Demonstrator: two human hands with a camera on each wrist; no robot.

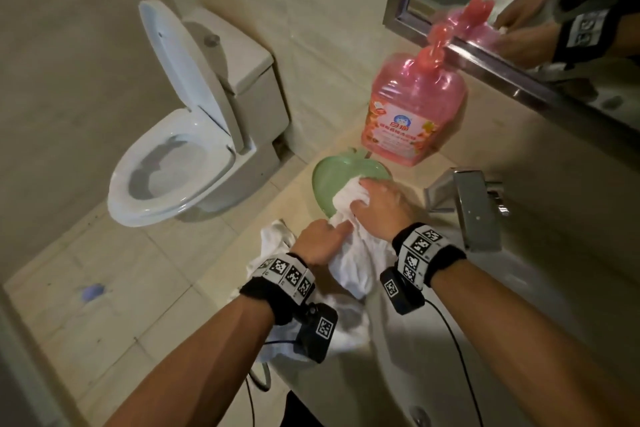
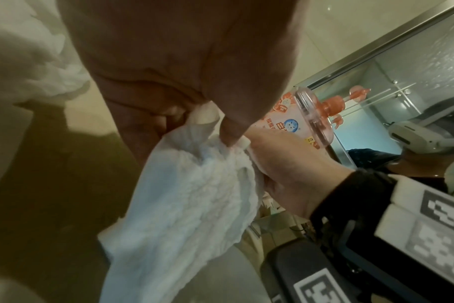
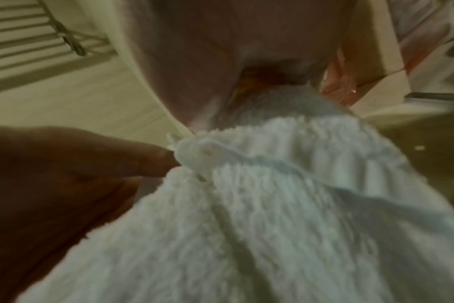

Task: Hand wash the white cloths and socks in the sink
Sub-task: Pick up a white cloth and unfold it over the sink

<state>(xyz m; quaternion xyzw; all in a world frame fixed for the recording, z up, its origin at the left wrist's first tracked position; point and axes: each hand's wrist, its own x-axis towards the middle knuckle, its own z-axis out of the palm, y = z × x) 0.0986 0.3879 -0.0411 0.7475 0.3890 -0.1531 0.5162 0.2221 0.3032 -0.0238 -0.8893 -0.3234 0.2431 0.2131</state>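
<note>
A white terry cloth hangs bunched between both hands above the counter edge, left of the sink. My left hand pinches its near fold, and thumb and fingers close on the cloth in the left wrist view. My right hand grips the far end of it over a green basin. In the right wrist view that hand curls round the fluffy cloth. More white cloths lie heaped on the counter under my left wrist.
A pink detergent pump bottle stands against the wall behind the green basin. The chrome faucet juts out at the right, under a mirror. A toilet with its lid up stands to the left on the tiled floor.
</note>
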